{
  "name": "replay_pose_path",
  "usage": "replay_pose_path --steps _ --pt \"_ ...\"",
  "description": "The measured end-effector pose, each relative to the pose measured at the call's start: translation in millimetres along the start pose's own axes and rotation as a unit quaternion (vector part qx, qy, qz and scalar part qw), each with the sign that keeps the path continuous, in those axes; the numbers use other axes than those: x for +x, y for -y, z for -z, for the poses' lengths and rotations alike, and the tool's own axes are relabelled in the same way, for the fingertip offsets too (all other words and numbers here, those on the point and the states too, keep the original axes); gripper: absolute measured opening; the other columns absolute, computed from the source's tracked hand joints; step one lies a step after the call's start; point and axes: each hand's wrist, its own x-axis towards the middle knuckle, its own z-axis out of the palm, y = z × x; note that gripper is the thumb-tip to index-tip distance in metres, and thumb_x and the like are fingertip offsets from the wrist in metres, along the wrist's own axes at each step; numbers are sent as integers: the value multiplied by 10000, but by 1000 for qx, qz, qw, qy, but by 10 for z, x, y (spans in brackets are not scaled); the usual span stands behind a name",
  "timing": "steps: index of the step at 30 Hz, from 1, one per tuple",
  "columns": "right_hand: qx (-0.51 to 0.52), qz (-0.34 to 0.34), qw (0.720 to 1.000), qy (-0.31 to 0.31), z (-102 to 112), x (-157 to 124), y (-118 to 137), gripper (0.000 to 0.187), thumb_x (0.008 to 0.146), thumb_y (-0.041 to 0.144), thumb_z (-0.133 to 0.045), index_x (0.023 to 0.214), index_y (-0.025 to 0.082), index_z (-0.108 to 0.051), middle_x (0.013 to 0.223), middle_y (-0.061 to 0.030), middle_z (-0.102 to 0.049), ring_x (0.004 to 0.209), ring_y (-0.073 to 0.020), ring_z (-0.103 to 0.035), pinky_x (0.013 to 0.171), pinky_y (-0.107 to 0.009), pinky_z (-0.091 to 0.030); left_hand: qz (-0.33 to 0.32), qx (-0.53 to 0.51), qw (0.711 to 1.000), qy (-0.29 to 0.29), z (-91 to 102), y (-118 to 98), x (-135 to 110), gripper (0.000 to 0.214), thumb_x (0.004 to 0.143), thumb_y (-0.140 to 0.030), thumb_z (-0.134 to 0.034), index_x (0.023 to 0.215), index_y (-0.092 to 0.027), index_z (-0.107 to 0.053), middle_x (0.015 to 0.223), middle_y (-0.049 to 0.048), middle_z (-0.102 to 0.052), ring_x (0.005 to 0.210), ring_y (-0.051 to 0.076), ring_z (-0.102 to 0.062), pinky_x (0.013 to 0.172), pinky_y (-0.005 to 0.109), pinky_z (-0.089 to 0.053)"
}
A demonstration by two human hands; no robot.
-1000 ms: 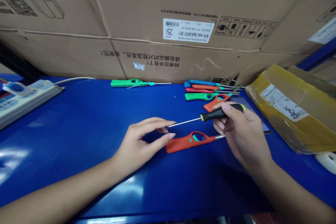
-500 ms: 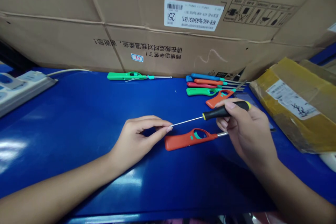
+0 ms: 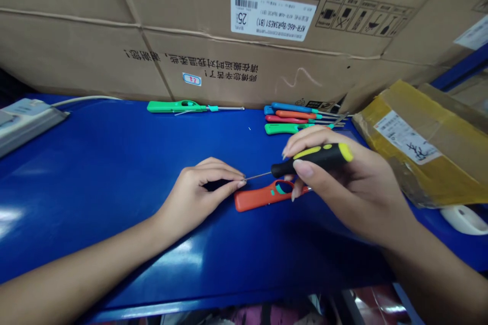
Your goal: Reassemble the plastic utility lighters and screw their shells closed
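My right hand (image 3: 343, 177) is closed around the black and yellow handle of a screwdriver (image 3: 312, 159), its thin shaft slanting down to the left. At the shaft's tip, my left hand (image 3: 204, 188) pinches thumb and forefinger together; whatever small piece lies between them is hidden. Just below the shaft, an orange long-necked gas lighter (image 3: 253, 198) with a teal trigger lies on the blue table, its metal nozzle partly covered by my right fingers.
A green lighter (image 3: 165, 106) lies along the large cardboard box (image 3: 190, 35). Several coloured lighters (image 3: 284, 128) are bunched behind my right hand. A taped yellow-brown carton (image 3: 427, 152) and a white object (image 3: 464, 220) stand right; a white power strip (image 3: 32, 122) is left.
My right hand has slid left and forward along the screwdriver, turning its handle, and now covers the orange lighter in the bunch. My left hand keeps its pinch. The view has shifted slightly.
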Motion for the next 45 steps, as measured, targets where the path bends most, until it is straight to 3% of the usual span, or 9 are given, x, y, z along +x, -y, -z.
replay_pose_path --steps 5,11,16,20,25,31,36,40,45 --pt "20 3 998 -63 -109 60 118 110 876 220 -741 971 219 -685 957 -19 -709 762 -131 -712 535 -192 -605 18 -26 999 -15 10 5 -12 77 871 -271 -765 925 -253 -817 1032 19 -794 994 188 -723 936 344 -565" --pt "41 -10 996 -85 -188 32 61 127 890 247 -734 1005 210 -696 929 -16 -710 709 -128 -705 544 -225 -620 7 -26 1000 -9 4 2 -17 63 842 -270 -788 891 -238 -810 1034 33 -791 998 201 -722 949 374 -562" --pt "80 -4 990 -116 -150 38 -36 102 893 240 -732 989 211 -712 874 -5 -707 601 -104 -675 487 -214 -590 2 -5 1000 4 25 -18 -8 250 819 -362 -808 1022 -219 -784 1084 57 -779 1028 221 -710 954 386 -561" --pt "105 -15 981 -160 -105 74 -153 69 910 259 -716 958 209 -718 840 -2 -710 540 -94 -645 464 -220 -574 -61 87 989 102 39 18 -22 534 785 -410 -840 1242 -178 -691 1158 94 -727 1071 249 -666 963 410 -540" --pt "157 -37 969 -186 -58 115 -303 125 921 335 -702 937 211 -705 838 -14 -700 607 -122 -661 435 -227 -547 -148 127 959 205 25 54 -36 326 945 -277 -678 1252 -168 -682 1078 100 -704 983 217 -646 859 348 -540" --pt "187 -53 955 -222 23 157 -362 142 912 360 -691 930 220 -676 796 2 -637 527 -96 -563 407 -228 -501 -165 96 968 164 23 60 -12 246 1000 -235 -573 1192 -148 -701 920 76 -742 813 167 -670 756 272 -547" --pt "164 -76 958 -223 56 176 -354 160 912 405 -663 925 246 -646 804 2 -609 523 -103 -535 400 -236 -468 -108 143 979 98 29 123 21 274 1014 -263 -548 1239 -195 -690 1094 86 -732 993 189 -684 876 296 -555" --pt "166 -65 958 -225 63 167 -337 138 915 383 -666 921 245 -665 812 -2 -620 528 -112 -540 402 -253 -455 -114 144 977 108 30 127 8 351 935 -353 -687 1243 -184 -695 1116 100 -706 1019 214 -670 903 327 -558" --pt "153 -33 957 -243 87 154 -288 110 950 339 -642 922 247 -696 814 -10 -636 543 -120 -553 410 -266 -451 -108 119 981 112 -20 137 -25 303 945 -260 -678 1232 -164 -701 1096 98 -700 1006 195 -653 902 330 -550"
